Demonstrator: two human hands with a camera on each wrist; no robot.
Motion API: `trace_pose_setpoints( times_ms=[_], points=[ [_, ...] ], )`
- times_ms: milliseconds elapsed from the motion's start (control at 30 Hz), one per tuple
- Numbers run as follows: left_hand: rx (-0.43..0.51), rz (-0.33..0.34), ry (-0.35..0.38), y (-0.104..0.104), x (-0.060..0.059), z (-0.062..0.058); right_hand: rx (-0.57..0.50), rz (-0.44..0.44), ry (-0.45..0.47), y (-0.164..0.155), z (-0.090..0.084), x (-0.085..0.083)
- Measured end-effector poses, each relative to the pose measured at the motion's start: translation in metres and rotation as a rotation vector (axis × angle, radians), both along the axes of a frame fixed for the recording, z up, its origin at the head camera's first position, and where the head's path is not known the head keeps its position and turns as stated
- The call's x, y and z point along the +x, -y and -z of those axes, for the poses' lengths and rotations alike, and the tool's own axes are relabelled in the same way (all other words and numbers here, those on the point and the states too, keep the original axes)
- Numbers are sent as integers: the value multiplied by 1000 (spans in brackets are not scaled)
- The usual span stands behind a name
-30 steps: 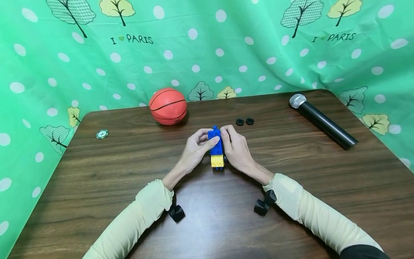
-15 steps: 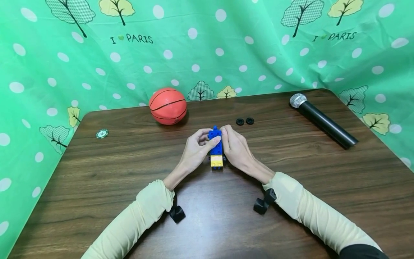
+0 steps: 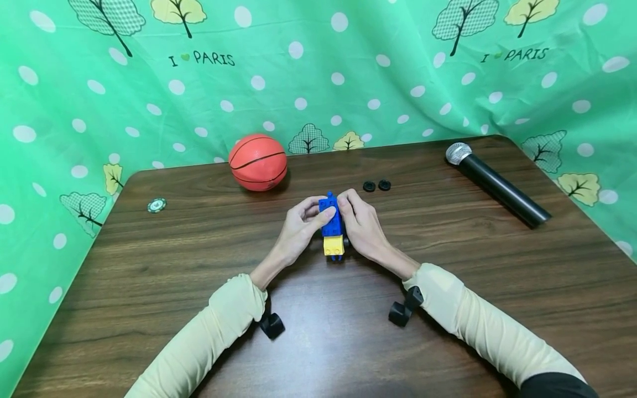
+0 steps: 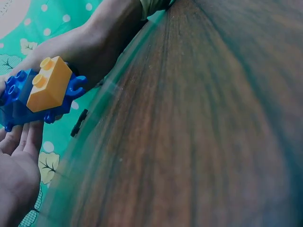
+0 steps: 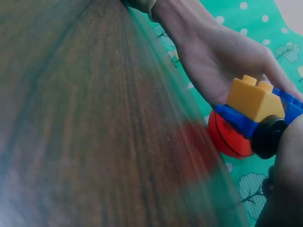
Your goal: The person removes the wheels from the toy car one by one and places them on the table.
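A toy car of building bricks (image 3: 332, 228), blue with a yellow block (image 4: 51, 85) at its near end, is held up between both hands over the table. My left hand (image 3: 299, 228) grips it from the left, thumb across the blue top and fingers at the side. On the other side, my right hand (image 3: 365, 228) holds it with curled fingers along its flank. A black wheel (image 5: 268, 137) sits on that right side in the right wrist view. Small bare blue pegs (image 4: 49, 117) stick out of its left side, and a blue hook (image 4: 77, 87) from its end.
Two black wheels (image 3: 376, 186) lie on the wooden table (image 3: 224, 331) beyond the right hand. Farther back stand a red toy basketball (image 3: 258, 163) and, to the right, a lying microphone (image 3: 497, 185). A poker chip (image 3: 156, 205) is at left. A green curtain (image 3: 318, 72) hangs behind.
The toy car rolls slightly level and then tips back, showing the wheel on its right again. Both hands keep their hold and stay nearly in place.
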State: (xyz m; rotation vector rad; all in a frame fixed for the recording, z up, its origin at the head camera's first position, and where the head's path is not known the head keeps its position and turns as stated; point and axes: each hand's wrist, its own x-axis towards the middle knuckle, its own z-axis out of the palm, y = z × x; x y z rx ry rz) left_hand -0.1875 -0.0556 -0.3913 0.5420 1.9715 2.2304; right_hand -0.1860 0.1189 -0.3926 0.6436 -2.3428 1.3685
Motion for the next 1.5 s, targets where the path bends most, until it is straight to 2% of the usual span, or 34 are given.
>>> trace_pose_setpoints(
  times_ms=[167, 333, 633, 900, 1233, 1500],
  points=[
    [-29, 0, -16, 1, 0, -1, 76, 58, -127, 1, 1, 1],
    [-84, -37, -19, 0, 1, -2, 156, 91, -188, 2, 2, 1],
    [-225, -150, -74, -6, 7, -7, 226, 120, -195, -1, 3, -1],
    [-296, -176, -64, -5, 6, -8, 263, 98, -144, -3, 2, -3],
    [-295, -180, -57, -4, 4, -7, 293, 67, -170, -4, 1, -4],
    [-220, -178, -27, -6, 3, -5, 291, 54, -182, -4, 1, -4]
  ],
)
